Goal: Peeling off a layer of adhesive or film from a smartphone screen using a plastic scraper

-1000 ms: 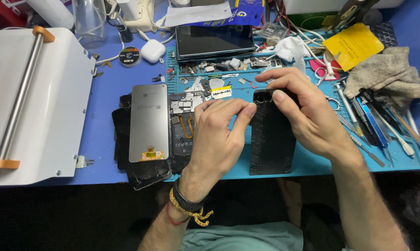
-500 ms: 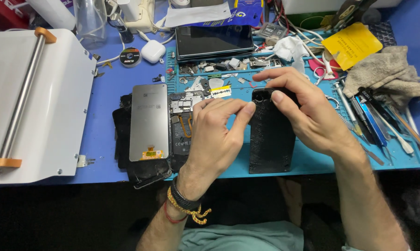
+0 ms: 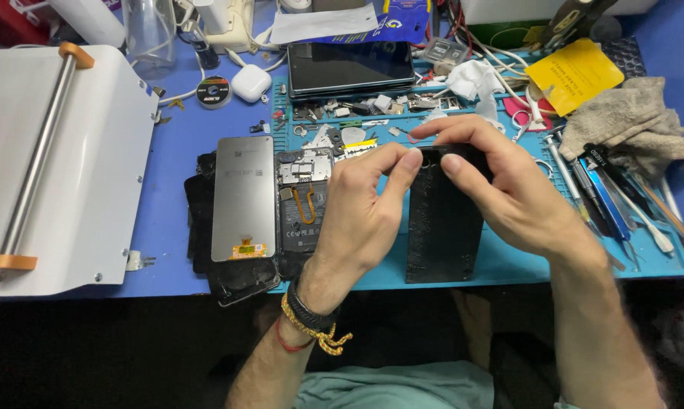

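- Both hands, left [image 3: 361,220] and right [image 3: 501,193], pinched the top edge of a black phone cover [image 3: 442,227] on the blue mat [image 3: 508,261].
- An opened phone [image 3: 304,204] lay at 9 o'clock of the cover, on the counter [image 3: 171,151].

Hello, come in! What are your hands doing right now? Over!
Left hand and right hand: fingers pinching top end of black phone back cover. Cover lies on teal repair mat. Opened phone beside left hand; nothing blocking.
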